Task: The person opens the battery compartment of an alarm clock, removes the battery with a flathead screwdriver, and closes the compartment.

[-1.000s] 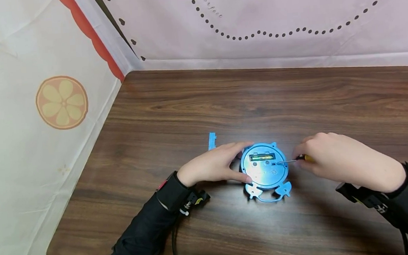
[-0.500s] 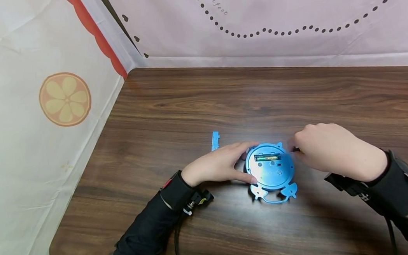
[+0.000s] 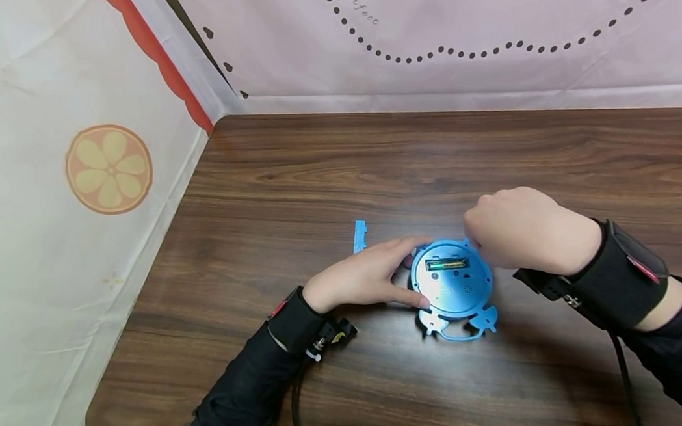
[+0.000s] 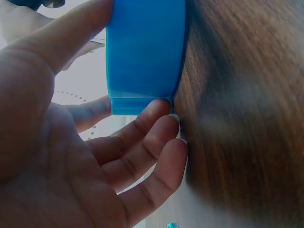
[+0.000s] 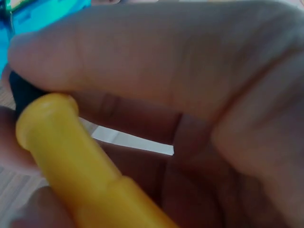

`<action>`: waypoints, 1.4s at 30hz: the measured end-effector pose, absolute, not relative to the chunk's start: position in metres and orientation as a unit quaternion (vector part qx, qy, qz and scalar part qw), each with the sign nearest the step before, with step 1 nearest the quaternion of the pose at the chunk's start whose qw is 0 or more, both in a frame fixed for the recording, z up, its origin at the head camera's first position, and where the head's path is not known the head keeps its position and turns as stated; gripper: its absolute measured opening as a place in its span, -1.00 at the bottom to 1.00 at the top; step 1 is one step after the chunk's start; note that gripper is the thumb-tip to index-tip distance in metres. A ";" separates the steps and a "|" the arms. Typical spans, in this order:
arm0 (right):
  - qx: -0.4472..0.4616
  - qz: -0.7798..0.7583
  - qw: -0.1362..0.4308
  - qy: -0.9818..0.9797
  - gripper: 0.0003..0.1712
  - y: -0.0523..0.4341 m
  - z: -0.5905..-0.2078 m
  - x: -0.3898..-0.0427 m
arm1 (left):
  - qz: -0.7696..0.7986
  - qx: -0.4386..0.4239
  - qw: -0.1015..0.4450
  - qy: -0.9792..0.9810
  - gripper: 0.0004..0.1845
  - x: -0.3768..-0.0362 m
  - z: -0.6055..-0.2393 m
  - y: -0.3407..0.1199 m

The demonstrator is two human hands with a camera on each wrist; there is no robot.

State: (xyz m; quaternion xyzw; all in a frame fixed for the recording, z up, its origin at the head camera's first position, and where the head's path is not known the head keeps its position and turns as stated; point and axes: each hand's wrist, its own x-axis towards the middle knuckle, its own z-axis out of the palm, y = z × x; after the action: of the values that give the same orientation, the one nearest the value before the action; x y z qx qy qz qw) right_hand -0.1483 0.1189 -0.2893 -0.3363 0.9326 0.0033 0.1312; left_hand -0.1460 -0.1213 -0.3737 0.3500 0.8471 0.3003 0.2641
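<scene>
Over the last second the right hand (image 3: 524,237) has travelled left from beside the blue toy (image 3: 454,289) to its far right rim, so the metal shaft that showed across the toy's back is now hidden under the knuckles in the head view. The right wrist view shows the fingers (image 5: 142,61) curled round the yellow-handled screwdriver (image 5: 71,166), gripping it, with a corner of blue at the upper left of that view. Judged from this, the tool tip has moved off the small hole on the back toward the open battery slot (image 3: 448,264), where 1 green cell lies; the tip itself cannot be seen. The left hand (image 3: 362,277) has stayed put, thumb on the near left edge and fingers (image 4: 156,142) bent against the far side wall, holding the toy steady on the wooden table (image 3: 327,175), a little nearer its front edge than its back edge. A small blue cover piece (image 3: 359,236) lies apart, just beyond the left hand's fingers. Printed cloth (image 3: 104,169) hangs along the left and far edges. Nothing blocks either hand.
</scene>
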 end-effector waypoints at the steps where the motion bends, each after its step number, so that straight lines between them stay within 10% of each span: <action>1: -0.335 0.011 0.137 0.932 -0.68 0.118 -0.289 -0.150 | 0.301 0.351 0.264 0.847 -0.04 -0.146 -0.374 -0.121; 42: -0.315 -0.056 0.216 0.922 -0.56 0.125 -0.289 -0.162 | 0.300 0.337 0.270 0.850 -0.03 -0.146 -0.375 -0.121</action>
State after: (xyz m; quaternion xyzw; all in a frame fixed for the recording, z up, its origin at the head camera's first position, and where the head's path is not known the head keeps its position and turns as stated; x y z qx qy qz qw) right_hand -0.1623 0.1249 -0.2891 -0.3152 0.9224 -0.0565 0.2159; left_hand -0.1460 -0.1205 -0.3746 0.3374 0.8503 0.3001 0.2703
